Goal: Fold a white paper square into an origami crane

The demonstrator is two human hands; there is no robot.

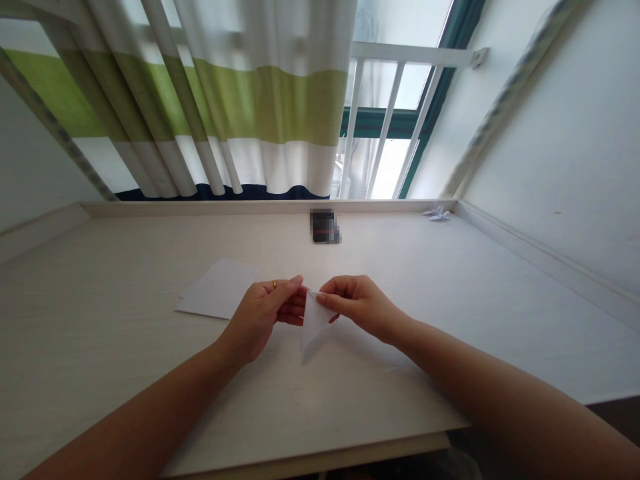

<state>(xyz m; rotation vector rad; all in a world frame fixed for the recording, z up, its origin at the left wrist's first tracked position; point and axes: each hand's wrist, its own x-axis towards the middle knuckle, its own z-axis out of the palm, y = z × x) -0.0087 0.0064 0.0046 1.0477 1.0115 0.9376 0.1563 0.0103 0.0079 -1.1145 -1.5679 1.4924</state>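
A small folded piece of white paper, triangular with its tip pointing down, hangs just above the pale table. My left hand, with a gold ring on one finger, pinches the paper's upper edge. My right hand pinches the same upper edge from the right side. Both hands have their fingers closed on the paper, and they almost touch each other.
A stack of flat white sheets lies left of my hands. A dark blurred object rests near the table's back edge. A small folded paper figure sits in the far right corner. Striped curtains and a window rise behind.
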